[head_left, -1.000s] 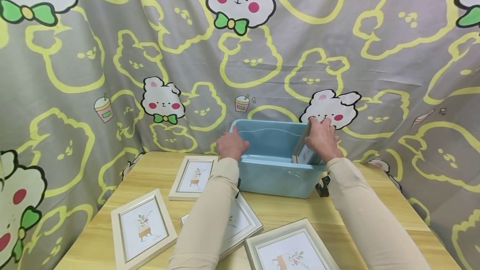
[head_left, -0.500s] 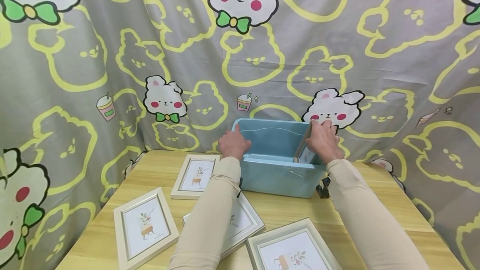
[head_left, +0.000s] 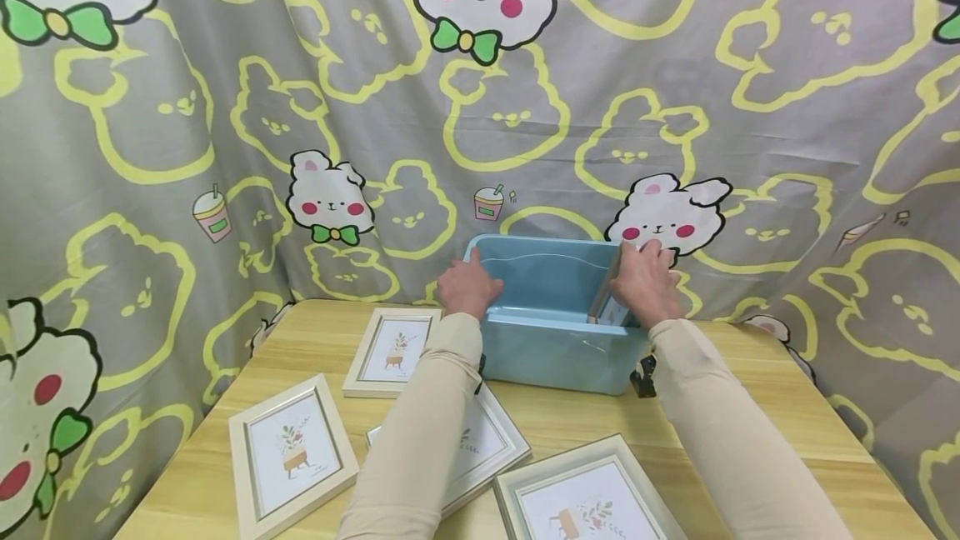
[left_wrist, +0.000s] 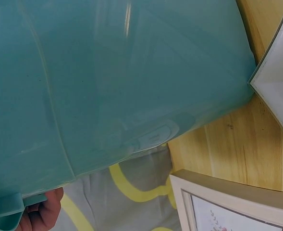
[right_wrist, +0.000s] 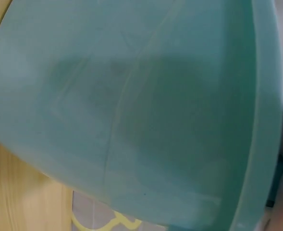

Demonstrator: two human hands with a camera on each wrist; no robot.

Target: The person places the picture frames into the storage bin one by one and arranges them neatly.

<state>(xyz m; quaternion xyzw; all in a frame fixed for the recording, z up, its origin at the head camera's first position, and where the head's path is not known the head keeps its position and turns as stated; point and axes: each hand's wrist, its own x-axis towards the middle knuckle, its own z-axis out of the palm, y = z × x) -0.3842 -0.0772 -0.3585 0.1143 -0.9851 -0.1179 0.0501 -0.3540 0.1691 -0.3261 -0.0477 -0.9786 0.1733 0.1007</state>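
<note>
In the head view, a blue plastic bin (head_left: 562, 361) stands at the back of the table. My left hand (head_left: 468, 287) grips its left end; in the left wrist view, curled fingers (left_wrist: 47, 209) show under the rim's handle. Inside the bin's right end a picture frame (head_left: 613, 309) stands tilted, its picture facing the front. My right hand (head_left: 647, 283) holds this frame near its top edge, over the bin's right end. The hand covers much of the frame. In the right wrist view, the bin wall (right_wrist: 131, 120) fills most of the picture, with part of the hand at the right edge.
Several picture frames lie on the wooden table: one far left (head_left: 292, 452), one behind it (head_left: 356, 369), one under my left forearm (head_left: 517, 448), one at the front (head_left: 517, 494). A patterned curtain (head_left: 525, 215) hangs behind the bin. Dark clips (head_left: 643, 377) show beside my wrists.
The right hand and the bin's right end have shifted very slightly to the left. The left hand keeps its grip, and the frames on the table stay where they were.
</note>
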